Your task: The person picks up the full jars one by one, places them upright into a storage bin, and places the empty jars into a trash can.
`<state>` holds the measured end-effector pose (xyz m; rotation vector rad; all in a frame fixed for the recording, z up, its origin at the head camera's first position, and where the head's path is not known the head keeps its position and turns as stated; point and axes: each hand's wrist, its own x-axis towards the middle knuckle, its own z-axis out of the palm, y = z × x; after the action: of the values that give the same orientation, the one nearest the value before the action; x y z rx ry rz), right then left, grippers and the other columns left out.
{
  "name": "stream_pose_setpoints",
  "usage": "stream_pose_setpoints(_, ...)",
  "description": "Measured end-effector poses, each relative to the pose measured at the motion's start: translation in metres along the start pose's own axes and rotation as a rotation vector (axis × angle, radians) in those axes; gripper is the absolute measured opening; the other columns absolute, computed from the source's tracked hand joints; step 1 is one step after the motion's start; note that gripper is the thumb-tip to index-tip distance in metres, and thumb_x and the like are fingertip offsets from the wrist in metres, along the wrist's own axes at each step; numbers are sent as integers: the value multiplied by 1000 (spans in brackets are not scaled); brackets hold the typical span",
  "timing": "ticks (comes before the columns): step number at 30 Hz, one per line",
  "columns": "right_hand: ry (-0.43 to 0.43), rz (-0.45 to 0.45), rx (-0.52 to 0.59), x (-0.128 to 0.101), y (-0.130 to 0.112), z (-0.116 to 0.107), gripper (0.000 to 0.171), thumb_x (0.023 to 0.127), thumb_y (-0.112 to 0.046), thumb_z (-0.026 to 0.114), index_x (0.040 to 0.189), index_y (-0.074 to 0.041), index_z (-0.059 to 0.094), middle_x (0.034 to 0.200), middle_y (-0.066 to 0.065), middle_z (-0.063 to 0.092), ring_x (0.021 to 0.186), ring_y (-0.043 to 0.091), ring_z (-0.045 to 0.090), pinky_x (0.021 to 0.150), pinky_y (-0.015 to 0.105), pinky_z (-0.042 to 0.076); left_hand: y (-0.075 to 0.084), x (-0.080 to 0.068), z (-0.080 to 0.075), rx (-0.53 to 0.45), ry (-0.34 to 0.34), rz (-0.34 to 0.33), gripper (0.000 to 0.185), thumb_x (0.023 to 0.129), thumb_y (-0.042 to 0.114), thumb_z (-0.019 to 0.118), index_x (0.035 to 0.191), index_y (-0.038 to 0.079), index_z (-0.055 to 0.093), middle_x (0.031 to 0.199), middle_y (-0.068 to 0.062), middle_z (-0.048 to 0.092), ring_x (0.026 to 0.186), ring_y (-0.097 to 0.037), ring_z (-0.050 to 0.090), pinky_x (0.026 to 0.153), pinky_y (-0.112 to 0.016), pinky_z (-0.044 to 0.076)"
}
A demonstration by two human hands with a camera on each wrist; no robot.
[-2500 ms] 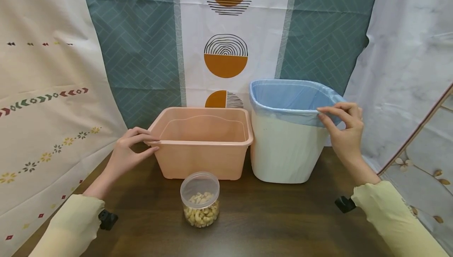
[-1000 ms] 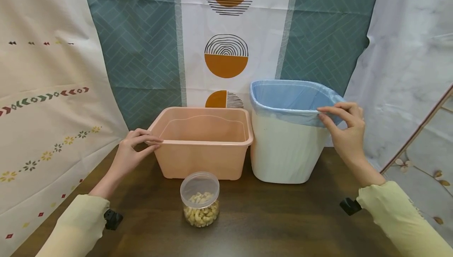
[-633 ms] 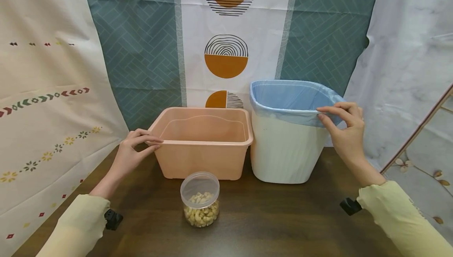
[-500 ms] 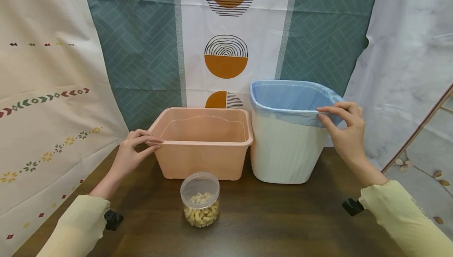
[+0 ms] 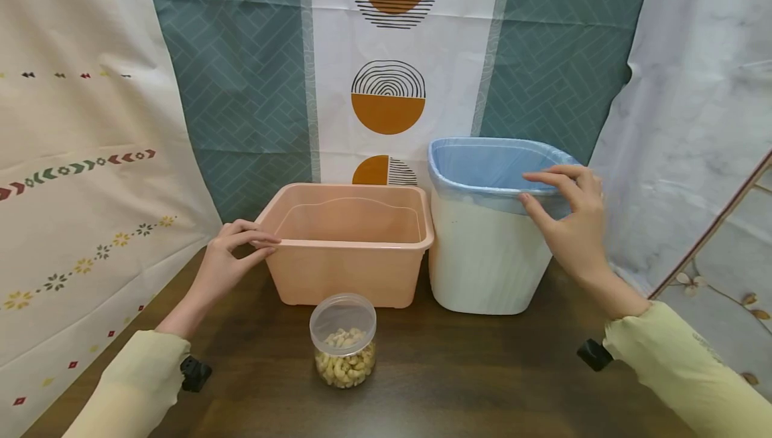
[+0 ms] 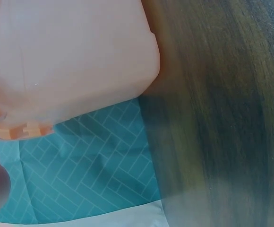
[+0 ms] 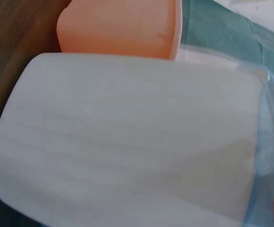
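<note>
A peach plastic tub (image 5: 346, 250) stands on the dark wooden table (image 5: 470, 371), with a white bin (image 5: 482, 257) lined in a blue bag (image 5: 482, 163) right beside it. My left hand (image 5: 265, 244) pinches the tub's near left rim corner, thumb under and fingers on top. At the bin's near right rim, my right hand (image 5: 526, 188) grips the bag edge, fingers over the top and thumb on the outside. The left wrist view shows the tub's wall (image 6: 71, 61) close up. In the right wrist view I see the bin's side (image 7: 127, 142) with the tub (image 7: 118, 28) behind it.
A clear lidded jar of cashews (image 5: 342, 344) stands in front of the tub, near the table's middle. Patterned curtains (image 5: 386, 90) hang close behind both containers and along the left. A marbled sheet (image 5: 693, 123) drapes on the right.
My right hand has slid left along the bin's rim, keeping hold of the bag edge. The left hand stays on the tub's corner.
</note>
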<state>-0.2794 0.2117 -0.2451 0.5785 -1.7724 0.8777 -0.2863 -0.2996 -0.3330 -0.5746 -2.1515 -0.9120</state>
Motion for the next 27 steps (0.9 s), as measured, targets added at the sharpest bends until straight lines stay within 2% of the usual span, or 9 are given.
stream_pose_setpoints(3,-36,-76,29,2,-8,11,31,79,-3,77,109,-11,76,114,16,63,114,3,47,100,28,28,1,-1,0,2,12,15,26,76,-1,80,96,15,79,97,-2,65,95,0,45,83,-23,33)
stream_pose_setpoints(8,-118,-192,88,4,-27,32,37,80,-6,77,116,-11,73,119,13,65,116,25,53,102,31,32,0,-1,0,4,10,34,26,76,-2,80,96,15,79,96,-2,65,94,0,45,82,-22,33)
stream_pose_setpoints(11,-168,-263,123,3,-41,47,41,80,-9,77,120,-10,70,123,12,65,118,30,53,102,29,36,0,0,0,8,5,23,25,77,-1,80,96,15,79,96,0,65,93,0,45,82,-24,34)
stream_pose_setpoints(18,-356,-427,209,-7,-79,81,48,83,-21,76,128,-10,65,131,11,63,126,27,53,108,38,40,1,0,-1,9,1,7,24,79,0,79,97,16,79,95,1,64,93,0,44,82,-22,32)
stream_pose_setpoints(22,-447,-465,251,-13,-94,98,48,88,-32,72,131,-12,63,134,6,61,130,24,52,112,42,38,3,0,-1,1,4,2,24,79,1,79,97,16,80,96,1,64,93,0,44,82,-25,33)
stream_pose_setpoints(27,-549,-480,230,-21,-103,116,53,87,-37,72,134,-15,60,136,3,59,130,22,52,112,43,37,2,-1,0,-4,11,30,25,77,-1,79,97,15,80,96,-1,65,94,-1,44,81,-26,33)
